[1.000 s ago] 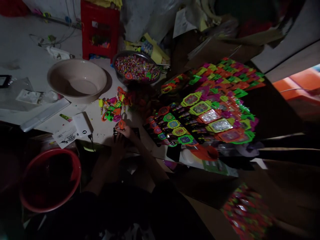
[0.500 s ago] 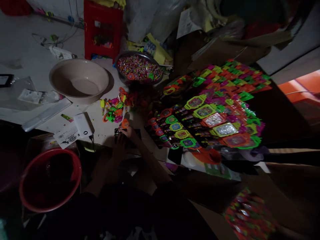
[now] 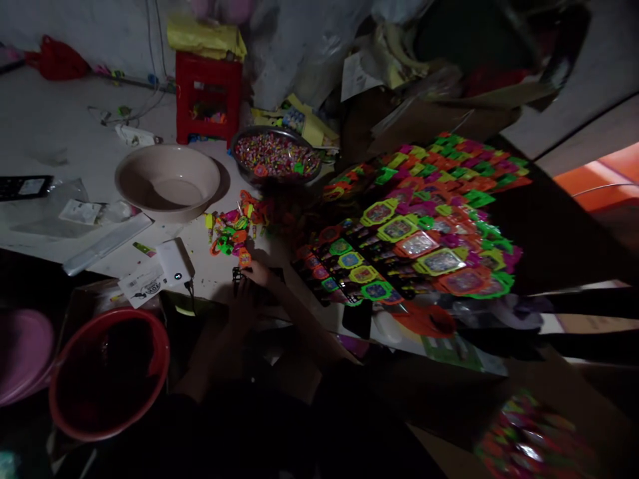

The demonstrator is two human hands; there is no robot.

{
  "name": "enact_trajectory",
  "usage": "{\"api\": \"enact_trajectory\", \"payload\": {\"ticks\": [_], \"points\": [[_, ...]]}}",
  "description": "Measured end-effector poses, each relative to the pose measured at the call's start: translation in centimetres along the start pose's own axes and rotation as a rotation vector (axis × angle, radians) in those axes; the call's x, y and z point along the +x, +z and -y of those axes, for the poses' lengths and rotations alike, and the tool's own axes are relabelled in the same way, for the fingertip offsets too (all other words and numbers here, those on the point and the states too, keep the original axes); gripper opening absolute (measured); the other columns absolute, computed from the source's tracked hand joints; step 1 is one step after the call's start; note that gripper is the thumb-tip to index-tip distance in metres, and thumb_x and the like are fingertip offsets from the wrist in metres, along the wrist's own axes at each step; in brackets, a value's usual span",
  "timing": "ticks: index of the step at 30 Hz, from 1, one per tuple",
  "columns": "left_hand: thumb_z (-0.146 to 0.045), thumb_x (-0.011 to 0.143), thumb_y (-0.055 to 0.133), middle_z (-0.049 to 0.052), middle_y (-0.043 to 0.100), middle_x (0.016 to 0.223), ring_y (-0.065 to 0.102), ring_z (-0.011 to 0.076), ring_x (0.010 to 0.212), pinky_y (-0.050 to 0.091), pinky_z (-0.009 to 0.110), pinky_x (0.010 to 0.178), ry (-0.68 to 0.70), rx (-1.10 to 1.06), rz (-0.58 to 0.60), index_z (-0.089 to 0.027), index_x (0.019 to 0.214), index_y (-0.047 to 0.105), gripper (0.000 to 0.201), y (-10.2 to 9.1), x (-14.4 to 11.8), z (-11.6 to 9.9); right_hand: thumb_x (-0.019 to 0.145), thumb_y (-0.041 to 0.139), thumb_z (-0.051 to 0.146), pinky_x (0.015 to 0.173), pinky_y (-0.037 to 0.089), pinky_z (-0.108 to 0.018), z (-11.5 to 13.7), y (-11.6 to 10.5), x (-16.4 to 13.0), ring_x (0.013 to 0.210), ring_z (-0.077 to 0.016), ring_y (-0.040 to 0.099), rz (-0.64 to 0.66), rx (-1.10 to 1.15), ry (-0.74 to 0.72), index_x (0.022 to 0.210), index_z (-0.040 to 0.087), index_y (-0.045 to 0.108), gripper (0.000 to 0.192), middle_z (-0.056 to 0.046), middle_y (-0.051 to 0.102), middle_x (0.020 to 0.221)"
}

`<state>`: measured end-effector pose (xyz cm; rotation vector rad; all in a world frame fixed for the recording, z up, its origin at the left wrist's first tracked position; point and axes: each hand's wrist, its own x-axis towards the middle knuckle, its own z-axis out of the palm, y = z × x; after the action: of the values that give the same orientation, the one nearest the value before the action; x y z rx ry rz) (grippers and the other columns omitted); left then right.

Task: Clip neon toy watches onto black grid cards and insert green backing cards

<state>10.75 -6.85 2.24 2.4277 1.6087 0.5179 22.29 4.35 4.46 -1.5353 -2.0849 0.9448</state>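
Note:
My right hand [image 3: 260, 274] pinches an orange toy watch [image 3: 244, 257] at the near edge of a loose heap of toy watches [image 3: 232, 239]. Just below it lies a black openwork tray [image 3: 236, 274], partly covered by my hands. My left hand [image 3: 241, 301] rests at the tray with its fingers stretched out; it is dark and the fingertips are hard to make out. To the right, rows of finished-looking bright toy watches [image 3: 362, 274] with candy-filled straps lie packed on black strips.
A beige basin [image 3: 170, 209], a metal bowl of wrapped candies [image 3: 277, 156] and a red stool [image 3: 210, 93] stand farther back. A white power bank [image 3: 173, 261] lies left of my hands. Below the table edge is a red tub [image 3: 162, 359]; stacked toy watches [image 3: 449, 243] fill the right.
The view has tilted up slightly, so everything sits lower. My right hand stays at the tray's far edge with the orange toy watch, now nearer the heap; my left hand stays at the tray.

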Motion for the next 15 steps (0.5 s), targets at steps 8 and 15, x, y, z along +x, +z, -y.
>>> {"api": "enact_trajectory", "payload": {"ticks": [8,15], "points": [[-0.045,0.095,0.042,0.008,0.037,0.151,0.03,0.0268,0.142,0.018,0.051,0.118,-0.04,0.025,0.035,-0.022,0.143,0.043,0.053,-2.1,-1.3,1.4,0.081,0.037,-0.005,0.103,0.039,-0.028,0.0,-3.0,4.1,0.125,-0.0184,0.046,-0.199,-0.364,-0.081,0.122,0.014,0.061,0.051,-0.013,0.054,0.131],[-0.048,0.094,0.042,0.008,0.034,0.153,0.032,0.0316,0.14,0.027,0.054,0.112,-0.165,0.035,0.074,-0.024,0.144,0.042,0.055,-3.0,-0.9,2.5,0.087,0.046,0.006,0.1,0.041,-0.036,-0.1,-3.7,4.1,0.12,-0.0257,0.048,-0.194,-0.487,-0.139,0.107,0.015,0.065,0.029,-0.017,0.056,0.125]]}}
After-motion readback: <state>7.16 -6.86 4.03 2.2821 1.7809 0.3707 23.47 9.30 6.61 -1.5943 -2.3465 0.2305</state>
